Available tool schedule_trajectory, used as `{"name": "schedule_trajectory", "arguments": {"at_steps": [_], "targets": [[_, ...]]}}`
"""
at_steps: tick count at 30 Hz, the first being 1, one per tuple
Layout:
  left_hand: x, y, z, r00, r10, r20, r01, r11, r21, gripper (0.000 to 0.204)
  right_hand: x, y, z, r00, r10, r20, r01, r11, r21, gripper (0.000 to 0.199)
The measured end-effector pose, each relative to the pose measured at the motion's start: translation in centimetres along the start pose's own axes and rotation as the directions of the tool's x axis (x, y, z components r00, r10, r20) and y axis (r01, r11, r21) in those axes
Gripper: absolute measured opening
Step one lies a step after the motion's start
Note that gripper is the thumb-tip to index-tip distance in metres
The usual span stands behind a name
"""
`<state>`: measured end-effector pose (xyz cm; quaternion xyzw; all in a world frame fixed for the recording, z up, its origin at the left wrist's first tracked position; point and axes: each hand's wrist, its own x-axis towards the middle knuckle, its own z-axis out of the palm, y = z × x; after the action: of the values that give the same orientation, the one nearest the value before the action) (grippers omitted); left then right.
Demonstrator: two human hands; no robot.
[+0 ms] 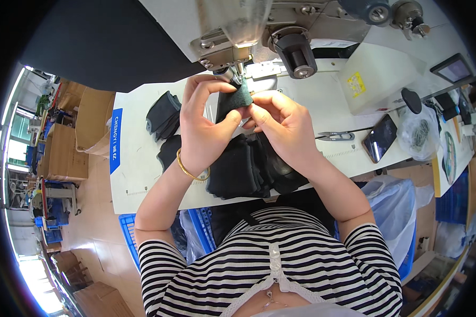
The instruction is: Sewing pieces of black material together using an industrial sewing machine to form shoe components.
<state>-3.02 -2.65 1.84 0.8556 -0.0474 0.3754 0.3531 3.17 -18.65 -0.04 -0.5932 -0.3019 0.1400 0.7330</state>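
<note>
Under the needle area of a sewing machine, a small dark green-black fabric piece is pinched between both hands. My left hand grips its left side and lower edge, with the index finger close to the presser foot. From the right, my right hand holds the lower right corner between thumb and index finger. Just below my hands, a stack of black fabric pieces lies on the white table. Another black stack rests left of my left hand.
Right of my right hand lie thread snips and a dark phone. A see-through plastic bag sits near the table's right end. Blue crates stand below the front edge. Cardboard boxes are on the floor at left.
</note>
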Motion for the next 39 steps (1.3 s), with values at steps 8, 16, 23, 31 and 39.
{"name": "schedule_trajectory", "arguments": {"at_steps": [8,16,23,31,39], "targets": [[-0.2,0.7,-0.1,0.967,0.254,0.021,-0.253,0.951,0.175,0.026,0.3,-0.7,-0.7,0.998,0.04,0.046,-0.036,0.996,-0.081,0.019],[-0.4,0.4,0.2,0.804,0.588,0.091,-0.568,0.714,0.409,0.04,0.3,-0.4,-0.7,0.994,0.048,0.095,-0.052,0.998,0.039,0.018],[-0.7,0.6,0.2,0.816,0.569,0.104,-0.556,0.721,0.414,0.033,0.6,-0.3,-0.4,0.997,0.05,0.058,-0.053,0.997,0.055,0.017],[-1.0,-0.4,0.4,0.822,0.565,0.073,-0.512,0.676,0.531,0.031,0.4,-0.2,-0.1,0.998,0.067,0.004,-0.067,0.998,-0.004,0.016],[-0.2,-1.6,-0.2,0.714,0.695,0.089,-0.635,0.589,0.5,0.04,0.6,-0.2,0.4,0.997,0.069,-0.029,-0.068,0.998,0.012,0.016]]}}
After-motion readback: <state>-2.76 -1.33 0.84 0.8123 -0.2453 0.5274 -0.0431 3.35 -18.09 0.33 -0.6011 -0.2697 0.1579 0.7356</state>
